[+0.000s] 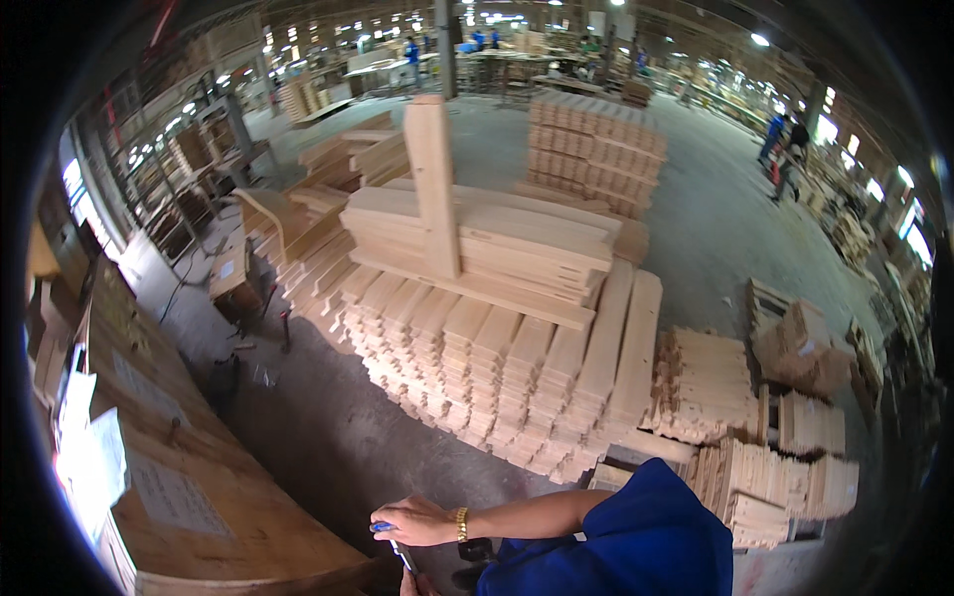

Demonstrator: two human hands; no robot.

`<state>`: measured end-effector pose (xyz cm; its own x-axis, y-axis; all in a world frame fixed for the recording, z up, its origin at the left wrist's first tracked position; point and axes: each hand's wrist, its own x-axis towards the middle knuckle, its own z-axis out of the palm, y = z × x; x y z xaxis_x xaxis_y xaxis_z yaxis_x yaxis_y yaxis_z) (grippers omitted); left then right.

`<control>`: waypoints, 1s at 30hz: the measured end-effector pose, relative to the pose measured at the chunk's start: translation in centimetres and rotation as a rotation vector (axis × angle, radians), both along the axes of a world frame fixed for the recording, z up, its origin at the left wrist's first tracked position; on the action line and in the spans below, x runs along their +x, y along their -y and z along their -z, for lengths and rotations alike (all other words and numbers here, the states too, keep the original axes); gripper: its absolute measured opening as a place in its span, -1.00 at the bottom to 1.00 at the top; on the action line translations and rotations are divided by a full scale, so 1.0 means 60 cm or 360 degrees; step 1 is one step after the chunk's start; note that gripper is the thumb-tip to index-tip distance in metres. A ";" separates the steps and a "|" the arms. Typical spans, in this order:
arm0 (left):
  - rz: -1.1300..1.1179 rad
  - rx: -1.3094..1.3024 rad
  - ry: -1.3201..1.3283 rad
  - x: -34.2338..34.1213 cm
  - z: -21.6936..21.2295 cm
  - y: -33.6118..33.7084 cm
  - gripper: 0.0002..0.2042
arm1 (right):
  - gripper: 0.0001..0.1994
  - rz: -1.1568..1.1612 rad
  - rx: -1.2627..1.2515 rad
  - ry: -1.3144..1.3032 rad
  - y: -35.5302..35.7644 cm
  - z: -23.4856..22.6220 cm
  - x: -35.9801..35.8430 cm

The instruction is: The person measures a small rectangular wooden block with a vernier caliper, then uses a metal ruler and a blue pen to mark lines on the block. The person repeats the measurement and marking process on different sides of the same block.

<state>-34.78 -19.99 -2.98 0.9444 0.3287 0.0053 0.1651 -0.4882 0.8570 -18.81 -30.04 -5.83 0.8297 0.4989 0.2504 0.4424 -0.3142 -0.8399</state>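
Observation:
My right hand, with a gold bracelet at the wrist, is closed around a slim blue-and-white tool. The tool's blue end sticks out past the fingers, and its pale shaft slants down toward the lower edge. Its exact kind is too small to tell. At that edge only the fingertips of my left hand show, closed at the lower end of the shaft; the rest is cut off. A brown wooden surface lies just left of both hands.
Ahead stands a large stack of pale wooden boards, with an upright board on top. Smaller board stacks are at the right. Sheets of paper lie on the brown surface. Two people are far right.

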 end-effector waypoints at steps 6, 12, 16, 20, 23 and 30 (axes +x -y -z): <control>-0.0227 0.0355 0.0070 -0.028 0.027 -0.056 -0.83 | -0.76 -0.0281 0.0047 0.0180 -0.071 -0.017 -0.003; -0.0306 0.0588 -0.0222 -0.123 -0.031 -0.184 -0.77 | -0.81 -0.1490 -0.0419 -0.0240 -0.164 -0.062 0.006; -0.0374 0.1053 -0.0238 -0.180 -0.072 -0.228 -0.71 | -0.91 -0.1854 -0.0295 -0.0605 -0.229 -0.054 -0.023; -0.1335 0.1275 0.0283 -0.274 -0.091 -0.292 -0.86 | -0.88 -0.1671 -0.0389 -0.1119 -0.310 -0.046 -0.051; -0.2049 0.1219 0.0088 -0.321 -0.078 -0.337 -0.69 | -0.84 -0.1498 -0.0292 -0.1331 -0.347 -0.032 -0.063; -0.1986 0.0893 -0.0371 -0.274 -0.005 -0.375 -0.45 | -0.82 -0.1429 -0.0170 -0.1779 -0.430 0.000 -0.102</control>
